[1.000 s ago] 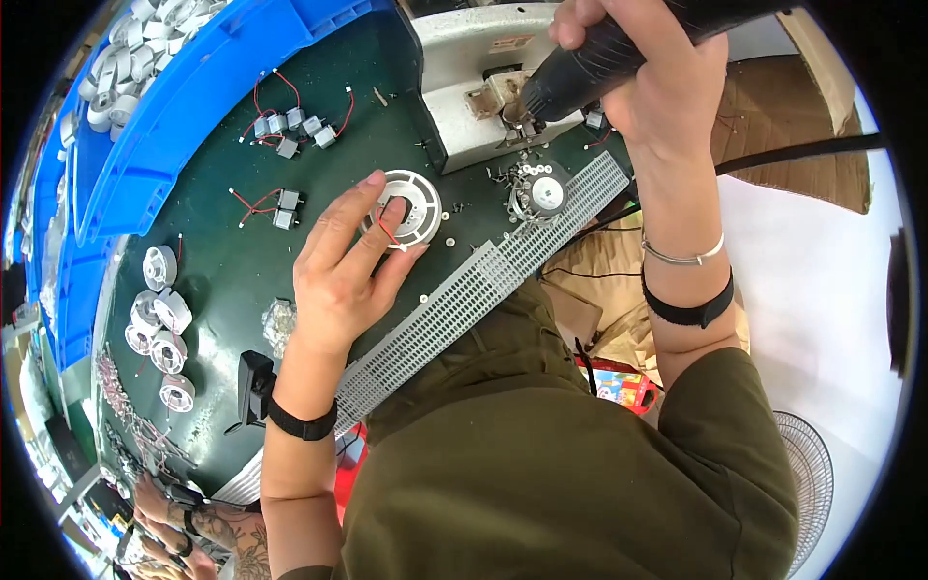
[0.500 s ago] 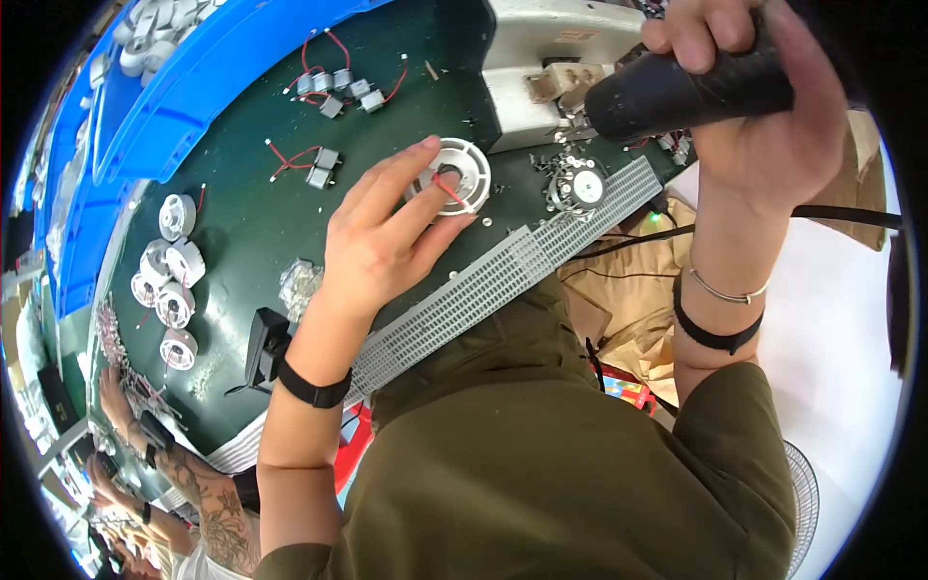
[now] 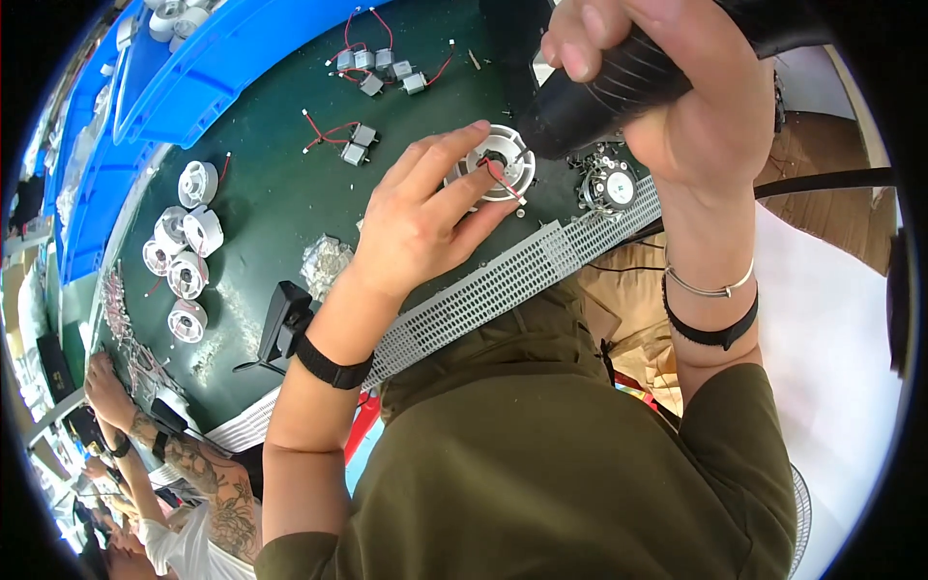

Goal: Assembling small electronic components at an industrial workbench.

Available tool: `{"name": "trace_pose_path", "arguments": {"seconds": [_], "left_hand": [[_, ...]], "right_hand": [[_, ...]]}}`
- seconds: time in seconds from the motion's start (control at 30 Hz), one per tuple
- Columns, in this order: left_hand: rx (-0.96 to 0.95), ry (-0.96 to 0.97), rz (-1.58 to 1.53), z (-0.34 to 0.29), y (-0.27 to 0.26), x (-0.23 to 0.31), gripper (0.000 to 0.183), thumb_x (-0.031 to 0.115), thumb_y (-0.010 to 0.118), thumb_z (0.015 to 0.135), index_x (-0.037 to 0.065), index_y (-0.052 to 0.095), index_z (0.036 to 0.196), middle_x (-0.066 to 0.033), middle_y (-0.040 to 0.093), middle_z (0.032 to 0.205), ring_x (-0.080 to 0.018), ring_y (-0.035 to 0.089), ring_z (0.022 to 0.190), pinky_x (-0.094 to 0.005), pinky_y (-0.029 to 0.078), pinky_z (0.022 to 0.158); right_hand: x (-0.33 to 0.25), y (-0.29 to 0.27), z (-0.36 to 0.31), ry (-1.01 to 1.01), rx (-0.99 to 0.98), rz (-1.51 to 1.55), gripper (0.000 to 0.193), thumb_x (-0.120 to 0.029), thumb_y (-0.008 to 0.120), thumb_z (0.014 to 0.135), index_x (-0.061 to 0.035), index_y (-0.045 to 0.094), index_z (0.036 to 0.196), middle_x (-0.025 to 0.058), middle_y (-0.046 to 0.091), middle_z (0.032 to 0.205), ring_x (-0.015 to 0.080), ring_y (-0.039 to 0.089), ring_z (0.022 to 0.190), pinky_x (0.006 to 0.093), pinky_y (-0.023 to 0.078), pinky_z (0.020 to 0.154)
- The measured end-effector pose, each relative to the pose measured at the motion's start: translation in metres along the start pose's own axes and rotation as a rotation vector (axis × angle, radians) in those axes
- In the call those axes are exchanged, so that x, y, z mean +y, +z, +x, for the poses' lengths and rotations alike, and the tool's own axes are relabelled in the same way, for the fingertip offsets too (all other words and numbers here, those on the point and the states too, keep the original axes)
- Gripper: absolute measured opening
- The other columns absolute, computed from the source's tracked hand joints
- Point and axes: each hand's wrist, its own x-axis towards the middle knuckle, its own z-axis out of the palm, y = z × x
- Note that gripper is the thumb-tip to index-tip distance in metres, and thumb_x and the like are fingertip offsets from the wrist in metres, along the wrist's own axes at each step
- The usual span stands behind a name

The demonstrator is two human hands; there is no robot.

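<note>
A white round plastic housing with spokes lies on the dark green tabletop. My left hand is closed on it, thumb and fingers around its rim and a fingertip at the red wire in its middle. My right hand grips a black electric screwdriver, tilted so its front end is at the housing's right side. Whether the bit touches a screw is too small to tell. Right of the housing sits a round holder ringed with small dark screws.
Small grey motors with red wires lie at the back, and a pair of motors nearer. Several white housings cluster left, below a blue bin. A perforated strip lines the front edge. A co-worker's tattooed arm reaches in lower left.
My right hand has brought the screwdriver left and down from the metal machine to the housing. My left hand still holds the housing. The whole view has shifted slightly.
</note>
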Motion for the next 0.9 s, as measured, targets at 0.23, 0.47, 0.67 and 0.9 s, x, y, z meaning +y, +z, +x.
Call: {"name": "trace_pose_path", "arguments": {"seconds": [0.23,0.47,0.67,0.9], "left_hand": [[0.01,0.003,-0.003,0.0,0.001,-0.001,0.026,0.013,0.079,0.065,0.004,0.065,0.085,-0.0109,0.061,0.11,-0.0268,0.062,0.089,-0.0327,0.053,0.069],[0.013,0.009,-0.004,-0.001,0.002,0.0,0.027,0.013,0.079,0.064,0.003,0.065,0.085,-0.0114,0.06,0.11,-0.0279,0.062,0.09,-0.0335,0.053,0.07],[0.002,-0.012,-0.015,0.0,0.001,0.002,0.027,0.013,0.079,0.064,0.003,0.065,0.085,-0.0118,0.06,0.111,-0.0287,0.061,0.093,-0.0348,0.053,0.072],[0.034,-0.011,-0.03,-0.003,0.005,0.0,0.028,0.014,0.079,0.064,0.003,0.065,0.085,-0.0118,0.06,0.11,-0.0288,0.061,0.095,-0.0347,0.053,0.074]], "right_hand": [[-0.002,0.004,-0.005,0.052,0.018,-0.056,0.044,-0.001,0.06,0.076,0.0098,0.043,0.116,0.0086,0.058,0.061,0.0166,0.055,0.051,0.0285,0.046,0.051],[0.007,0.005,-0.005,0.073,0.05,0.024,0.039,0.005,0.063,0.072,0.0087,0.05,0.108,0.0075,0.058,0.063,0.0152,0.056,0.052,0.0263,0.047,0.052],[0.03,-0.025,-0.004,-0.397,-0.389,-0.302,0.029,0.015,0.062,0.067,0.0063,0.057,0.094,0.0097,0.056,0.102,0.0109,0.057,0.064,0.0216,0.046,0.058],[0.034,-0.019,-0.009,-0.271,-0.054,-0.071,0.033,0.011,0.062,0.071,0.0052,0.053,0.102,0.013,0.053,0.107,0.0134,0.056,0.08,0.0207,0.046,0.067]]}}
